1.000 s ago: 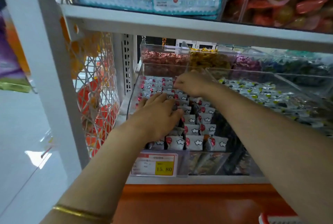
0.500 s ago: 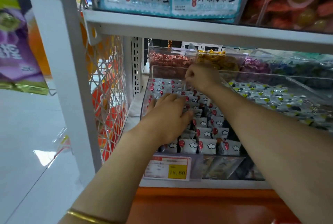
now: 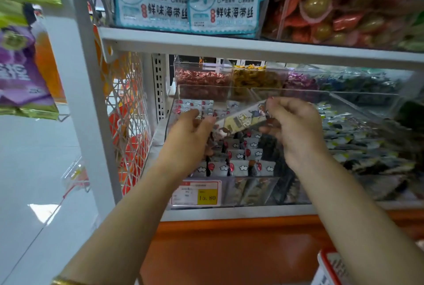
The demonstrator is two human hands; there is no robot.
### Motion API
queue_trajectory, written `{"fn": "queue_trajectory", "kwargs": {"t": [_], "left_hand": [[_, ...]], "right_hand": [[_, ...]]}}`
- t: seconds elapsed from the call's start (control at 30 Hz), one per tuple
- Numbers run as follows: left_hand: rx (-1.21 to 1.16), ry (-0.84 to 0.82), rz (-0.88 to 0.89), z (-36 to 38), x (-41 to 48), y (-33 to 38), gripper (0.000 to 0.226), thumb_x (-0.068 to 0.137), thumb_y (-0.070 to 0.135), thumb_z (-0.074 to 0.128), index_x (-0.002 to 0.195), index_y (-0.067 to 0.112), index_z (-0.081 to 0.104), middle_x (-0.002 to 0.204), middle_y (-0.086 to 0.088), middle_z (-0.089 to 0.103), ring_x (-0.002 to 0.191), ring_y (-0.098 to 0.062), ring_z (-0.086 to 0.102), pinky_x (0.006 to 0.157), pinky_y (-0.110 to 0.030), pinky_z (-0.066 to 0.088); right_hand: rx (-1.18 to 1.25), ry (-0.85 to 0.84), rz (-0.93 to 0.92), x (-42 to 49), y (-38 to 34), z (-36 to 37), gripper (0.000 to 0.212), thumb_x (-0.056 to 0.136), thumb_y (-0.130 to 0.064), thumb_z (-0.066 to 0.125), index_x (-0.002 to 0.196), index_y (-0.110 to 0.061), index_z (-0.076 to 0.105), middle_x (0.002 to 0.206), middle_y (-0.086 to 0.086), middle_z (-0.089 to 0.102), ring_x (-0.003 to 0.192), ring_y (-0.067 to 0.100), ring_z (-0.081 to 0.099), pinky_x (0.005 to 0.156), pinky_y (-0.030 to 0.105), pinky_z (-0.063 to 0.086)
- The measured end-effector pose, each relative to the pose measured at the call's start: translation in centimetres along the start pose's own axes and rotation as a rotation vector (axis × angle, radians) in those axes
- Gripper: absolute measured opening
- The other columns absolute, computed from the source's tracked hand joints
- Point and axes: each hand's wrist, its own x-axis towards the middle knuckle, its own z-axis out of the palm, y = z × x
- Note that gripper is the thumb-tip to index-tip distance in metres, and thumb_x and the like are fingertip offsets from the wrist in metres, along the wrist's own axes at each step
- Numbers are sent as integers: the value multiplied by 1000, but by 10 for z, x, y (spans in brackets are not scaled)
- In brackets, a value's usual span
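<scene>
Your left hand (image 3: 190, 133) and right hand (image 3: 296, 128) pinch the two ends of one snack packet (image 3: 243, 120). It lies between them, tilted toward 2 o'clock, above the clear bin (image 3: 206, 86).

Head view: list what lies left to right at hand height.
Wire mesh side panel → left hand → snack packet held between both hands → right hand → pile of blue-and-yellow wrapped packets.

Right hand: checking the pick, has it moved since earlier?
Yes. The right hand has drawn back from the rear wall of the clear bin toward the price tag, now pinching a snack packet with the left hand.
</scene>
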Motion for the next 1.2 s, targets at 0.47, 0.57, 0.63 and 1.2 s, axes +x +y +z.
{"fn": "queue_trajectory", "kwargs": {"t": [0.47, 0.57, 0.63, 1.2], "left_hand": [[-682, 4, -225, -8, -1, -4, 18, 90, 18, 57, 82, 4, 62, 79, -10, 63, 68, -14, 66, 61, -19, 53], [-759, 14, -256, -9, 0, -4, 15, 88, 19, 60, 86, 4, 62, 76, -9, 63, 63, -13, 65, 59, -19, 53], [-789, 53, -273, -8, 1, -4, 14, 89, 18, 59, 83, 6, 62, 69, -6, 61, 58, -11, 64, 57, -19, 53], [-986, -47, -307, -6, 4, -1, 27, 90, -3, 50, 115, -3, 58, 97, -13, 61, 61, -7, 63, 53, -13, 52]], "right_hand": [[441, -245, 278, -26, 1, -22, 17, 63, -8, 67, 79, -6, 72, 78, 3, 71, 65, 11, 68, 58, 19, 54], [494, -277, 320, -24, 2, -22, 23, 64, -3, 65, 87, -3, 72, 83, 6, 73, 68, 13, 69, 59, 18, 54], [522, -270, 326, -24, 3, -22, 23, 65, -1, 63, 87, -4, 72, 82, 6, 73, 68, 12, 70, 58, 18, 54], [624, -205, 227, -21, 6, -26, 31, 82, 9, 52, 108, -6, 63, 74, 2, 67, 64, 9, 66, 60, 19, 54]]}}
